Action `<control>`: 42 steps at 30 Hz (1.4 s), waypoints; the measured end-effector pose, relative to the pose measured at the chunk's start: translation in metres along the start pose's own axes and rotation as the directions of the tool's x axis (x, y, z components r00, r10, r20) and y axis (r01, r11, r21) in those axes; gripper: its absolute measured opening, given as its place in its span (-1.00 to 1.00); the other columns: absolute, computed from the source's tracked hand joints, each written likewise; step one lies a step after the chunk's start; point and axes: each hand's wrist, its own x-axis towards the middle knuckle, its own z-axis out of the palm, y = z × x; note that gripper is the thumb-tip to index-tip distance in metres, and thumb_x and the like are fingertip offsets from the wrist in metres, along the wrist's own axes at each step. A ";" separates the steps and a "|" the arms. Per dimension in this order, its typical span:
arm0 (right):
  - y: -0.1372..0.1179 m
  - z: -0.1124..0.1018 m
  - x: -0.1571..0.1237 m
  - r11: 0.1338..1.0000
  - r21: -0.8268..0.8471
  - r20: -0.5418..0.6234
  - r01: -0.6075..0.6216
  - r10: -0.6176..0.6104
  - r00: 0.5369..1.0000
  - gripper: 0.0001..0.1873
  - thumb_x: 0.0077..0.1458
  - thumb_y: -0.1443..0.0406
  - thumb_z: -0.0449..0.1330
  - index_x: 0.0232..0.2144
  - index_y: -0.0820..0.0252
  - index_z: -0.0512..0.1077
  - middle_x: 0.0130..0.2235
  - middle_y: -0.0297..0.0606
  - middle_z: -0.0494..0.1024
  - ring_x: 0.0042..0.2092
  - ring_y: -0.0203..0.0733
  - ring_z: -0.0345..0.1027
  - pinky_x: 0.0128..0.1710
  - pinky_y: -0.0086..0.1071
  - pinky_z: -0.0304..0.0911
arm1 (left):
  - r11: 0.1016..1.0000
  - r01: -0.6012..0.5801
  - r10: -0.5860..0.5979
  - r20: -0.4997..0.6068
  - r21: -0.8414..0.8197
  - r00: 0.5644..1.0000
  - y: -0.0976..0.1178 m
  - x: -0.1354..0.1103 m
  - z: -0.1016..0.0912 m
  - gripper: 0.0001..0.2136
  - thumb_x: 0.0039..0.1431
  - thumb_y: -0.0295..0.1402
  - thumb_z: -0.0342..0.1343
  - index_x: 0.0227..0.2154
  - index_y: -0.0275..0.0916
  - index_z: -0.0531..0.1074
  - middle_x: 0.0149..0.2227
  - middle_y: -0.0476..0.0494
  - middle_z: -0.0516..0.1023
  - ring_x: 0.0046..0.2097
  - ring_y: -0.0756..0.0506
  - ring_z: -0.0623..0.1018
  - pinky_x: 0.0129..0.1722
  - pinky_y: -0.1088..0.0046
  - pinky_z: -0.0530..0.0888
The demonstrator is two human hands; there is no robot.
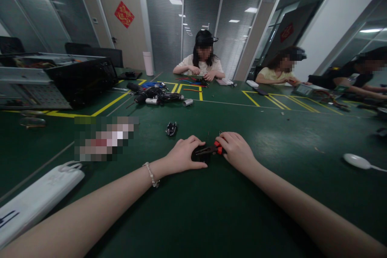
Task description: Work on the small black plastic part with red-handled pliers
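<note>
My left hand (pixel 181 156), with a beaded bracelet at its wrist, lies on the green table. Its thumb and fingers curve around a dark, rounded black piece (pixel 197 158) whose kind I cannot make out. From the right, my right hand (pixel 237 148) grips a pair of pliers (pixel 213 150) by the red handles. The pliers' dark jaws point left and lie over the black piece; whether they pinch it is unclear. Just beyond my left hand sits a small black and silver part (pixel 171 129), apart from both hands.
A long white object (pixel 39 203) lies at the left, below a blurred patch. An opened computer case (pixel 81 82) stands behind it. Cables and tools (pixel 157 94) are heaped mid-table. A white mouse-like thing (pixel 356 161) lies at right. Several people (pixel 201 64) work across the table.
</note>
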 end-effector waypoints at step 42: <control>0.001 0.003 0.000 1.000 0.010 0.061 -0.006 0.006 0.998 -0.67 -0.20 0.49 0.12 -0.28 0.25 0.36 -0.26 -0.20 0.43 -0.22 -0.13 0.26 -0.21 -0.29 0.13 | 1.000 0.019 -0.019 0.013 -0.011 1.000 0.005 0.000 -0.004 -0.42 -0.11 -0.01 0.11 -0.01 -0.12 0.18 -0.07 -0.09 0.26 -0.10 -0.17 0.34 -0.11 0.27 0.25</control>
